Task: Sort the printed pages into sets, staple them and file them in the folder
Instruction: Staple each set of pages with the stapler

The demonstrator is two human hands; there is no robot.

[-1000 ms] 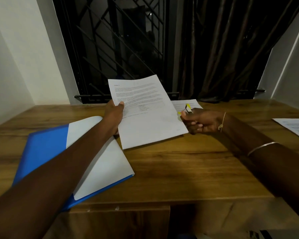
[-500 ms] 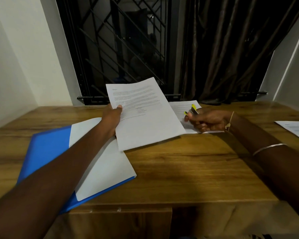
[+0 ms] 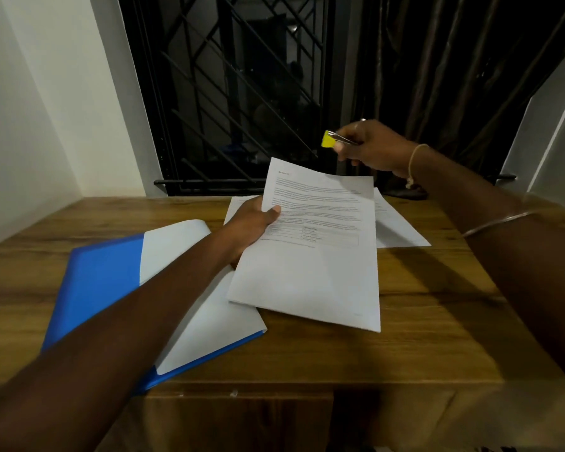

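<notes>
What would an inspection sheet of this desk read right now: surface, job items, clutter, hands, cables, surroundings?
Surface: wooden table, dimly lit.
Job's things: blue folder lying open, white sheet inside; printed set lifted at a tilt; loose pages flat behind it.
Clutter: nothing seen.
Hands: left hand grips the printed set's left edge; right hand holds a small yellow tool above the pages.
Cables: nothing seen.
Surroundings: window grille, dark curtain, white walls.

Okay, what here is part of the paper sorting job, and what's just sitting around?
In the job: printed pages, gripped by the left hand; yellow clip, pinched by the right hand; blue folder, open on the table; loose pages behind them.
Just lying about: window grille; curtain.
</notes>
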